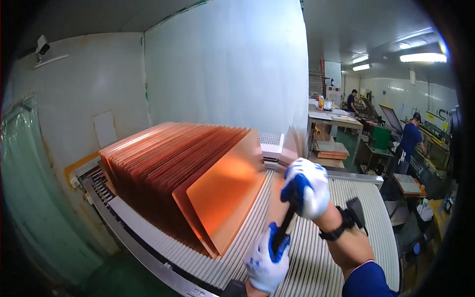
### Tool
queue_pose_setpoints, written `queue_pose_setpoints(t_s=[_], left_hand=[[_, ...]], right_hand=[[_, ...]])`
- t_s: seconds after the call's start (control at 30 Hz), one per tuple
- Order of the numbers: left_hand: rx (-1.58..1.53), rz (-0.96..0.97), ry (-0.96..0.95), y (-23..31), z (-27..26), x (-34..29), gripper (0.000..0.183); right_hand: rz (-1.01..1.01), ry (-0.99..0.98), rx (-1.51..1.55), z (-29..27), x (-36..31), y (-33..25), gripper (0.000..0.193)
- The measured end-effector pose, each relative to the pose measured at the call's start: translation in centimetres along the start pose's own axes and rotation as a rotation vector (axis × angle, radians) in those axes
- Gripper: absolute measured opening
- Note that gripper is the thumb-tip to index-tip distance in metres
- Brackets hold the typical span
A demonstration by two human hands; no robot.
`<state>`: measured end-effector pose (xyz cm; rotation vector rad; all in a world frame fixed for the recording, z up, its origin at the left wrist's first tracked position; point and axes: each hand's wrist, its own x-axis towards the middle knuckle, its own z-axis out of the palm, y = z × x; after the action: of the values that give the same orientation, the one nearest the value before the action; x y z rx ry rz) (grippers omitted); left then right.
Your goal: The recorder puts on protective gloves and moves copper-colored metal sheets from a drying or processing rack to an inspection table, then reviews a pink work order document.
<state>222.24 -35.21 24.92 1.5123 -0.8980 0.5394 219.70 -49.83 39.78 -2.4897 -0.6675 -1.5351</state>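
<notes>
My left hand, in a white glove with blue-coated fingers, is closed on the near end of a thin panel seen almost edge-on. Higher up, my right hand, gloved the same way, is closed around its edge. The panel looks copper-brown, with a dark strip between my hands, and is smeared by motion. Left of my hands, a long row of copper sheets stands on edge, tilted and closely spaced, on a grey ribbed conveyor. The nearest sheet shows a broad, shiny orange face.
A metal rail borders the conveyor's near left side. Behind it stands a white perforated box against a pale wall panel. To the right are a worktable, stacked boards and two people at benches farther off.
</notes>
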Motion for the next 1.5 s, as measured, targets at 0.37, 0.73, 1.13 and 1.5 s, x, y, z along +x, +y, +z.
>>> queue_pose_setpoints(t_s=[0.37, 0.73, 1.13, 1.5], left_hand=[[-0.881, -0.719, 0.014, 2.5, -4.1, -9.9, 0.049], [-0.343, -0.399, -0.259, 4.8, -4.4, -10.0, 0.027], [-0.297, -0.360, -0.120, 7.4, -3.0, -9.5, 0.012], [-0.212, -0.313, -0.045, 6.6, -1.3, -8.8, 0.024]], right_hand=[[0.104, -0.152, -0.268, -5.9, 0.8, -13.7, 0.025], [0.011, -0.204, -0.142, -12.8, -5.5, -13.1, 0.048], [1.149, 0.811, 0.755, -32.6, -39.3, 14.2, 0.063], [1.039, 0.989, 0.697, -27.0, -40.7, 17.3, 0.043]])
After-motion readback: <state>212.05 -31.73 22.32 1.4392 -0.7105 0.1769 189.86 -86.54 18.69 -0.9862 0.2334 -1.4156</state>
